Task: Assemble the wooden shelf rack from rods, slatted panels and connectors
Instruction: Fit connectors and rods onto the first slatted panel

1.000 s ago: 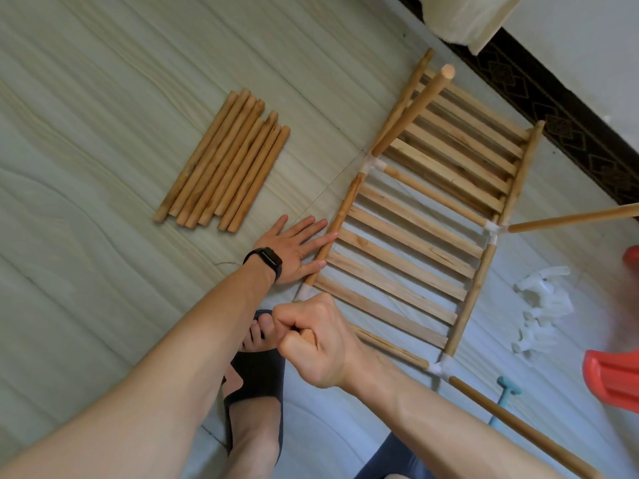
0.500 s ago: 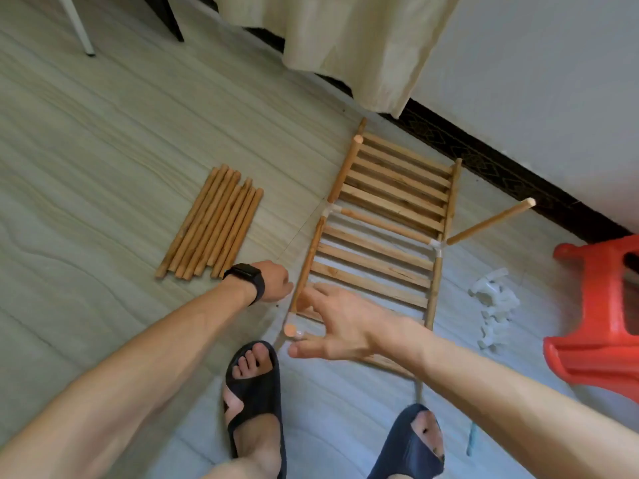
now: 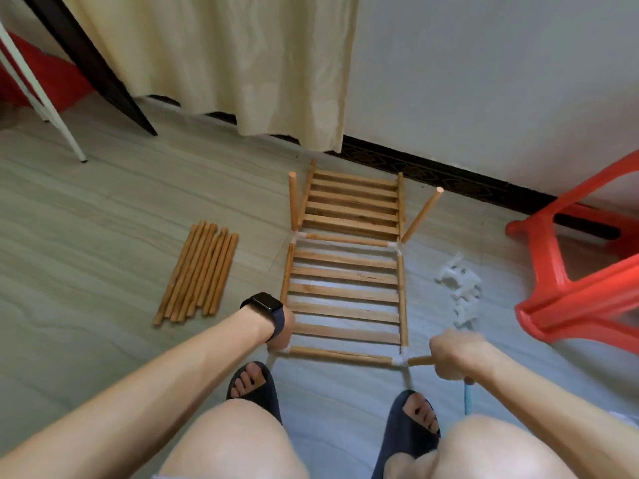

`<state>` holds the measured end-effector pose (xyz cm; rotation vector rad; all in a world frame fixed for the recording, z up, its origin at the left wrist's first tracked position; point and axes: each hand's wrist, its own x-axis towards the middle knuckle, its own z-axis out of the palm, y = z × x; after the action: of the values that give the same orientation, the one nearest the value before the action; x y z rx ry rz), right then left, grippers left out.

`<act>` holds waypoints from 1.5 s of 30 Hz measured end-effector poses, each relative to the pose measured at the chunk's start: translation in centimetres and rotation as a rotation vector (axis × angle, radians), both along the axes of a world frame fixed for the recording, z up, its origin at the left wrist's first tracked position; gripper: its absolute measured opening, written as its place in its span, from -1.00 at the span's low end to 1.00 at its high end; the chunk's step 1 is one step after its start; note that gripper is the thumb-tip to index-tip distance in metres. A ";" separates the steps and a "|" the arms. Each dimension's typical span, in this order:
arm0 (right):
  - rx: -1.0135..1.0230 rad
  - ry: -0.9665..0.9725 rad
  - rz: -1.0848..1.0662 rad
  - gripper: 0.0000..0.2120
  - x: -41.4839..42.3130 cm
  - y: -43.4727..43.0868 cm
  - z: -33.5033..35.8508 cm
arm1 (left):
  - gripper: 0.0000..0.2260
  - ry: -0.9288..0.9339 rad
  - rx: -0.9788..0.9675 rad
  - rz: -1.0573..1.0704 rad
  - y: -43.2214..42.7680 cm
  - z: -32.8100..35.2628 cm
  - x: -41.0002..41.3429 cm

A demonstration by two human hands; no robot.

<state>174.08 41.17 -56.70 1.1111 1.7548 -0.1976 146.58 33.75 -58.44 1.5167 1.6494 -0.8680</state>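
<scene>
Fingers of the right hand [image 3: 453,354] were shifted from the near-left corner [image 3: 287,350] and curled round the near-right rod [image 3: 420,360], judged being seated; left hand [image 3: 281,340] fingers were hidden

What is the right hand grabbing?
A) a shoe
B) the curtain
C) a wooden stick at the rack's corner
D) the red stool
C: the right hand is curled round a wooden stick poking out of the white connector at the near right corner of the rack.
</scene>
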 end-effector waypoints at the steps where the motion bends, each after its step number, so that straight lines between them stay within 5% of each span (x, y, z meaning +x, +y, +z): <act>1: 0.013 0.007 0.026 -0.68 0.5 -0.4 0.0 | -0.68 0.021 0.003 0.009 -0.4 0.2 0.1; 15: 0.086 0.188 0.130 -0.76 0.3 -0.7 -0.8 | -0.80 0.104 0.204 -0.006 -1.9 -0.9 -1.5; 25: -0.013 0.170 -0.037 -0.78 -0.6 0.3 -1.2 | -0.89 0.144 0.205 0.000 -1.6 -2.2 -1.7; 29: -0.008 0.179 -0.125 -0.65 -0.7 0.5 -1.7 | -0.88 0.161 0.188 -0.016 -1.4 -2.1 -1.5; 34: 0.008 0.192 -0.138 -0.73 -0.4 -0.2 -1.4 | -0.81 0.155 0.168 0.000 -2.1 -1.7 -1.2; 39: -0.048 0.183 -0.252 -0.70 1.2 -0.7 -0.7 | -0.72 0.041 -0.068 0.234 -0.6 -0.5 -1.4; 45: -0.196 0.163 -0.427 -0.66 4.2 0.7 0.0 | -0.64 0.080 0.078 -0.127 7.8 3.0 1.9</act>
<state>178.25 41.84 -56.69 1.3419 1.5773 -0.7233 148.47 41.58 -55.41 1.6752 1.6753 -0.9532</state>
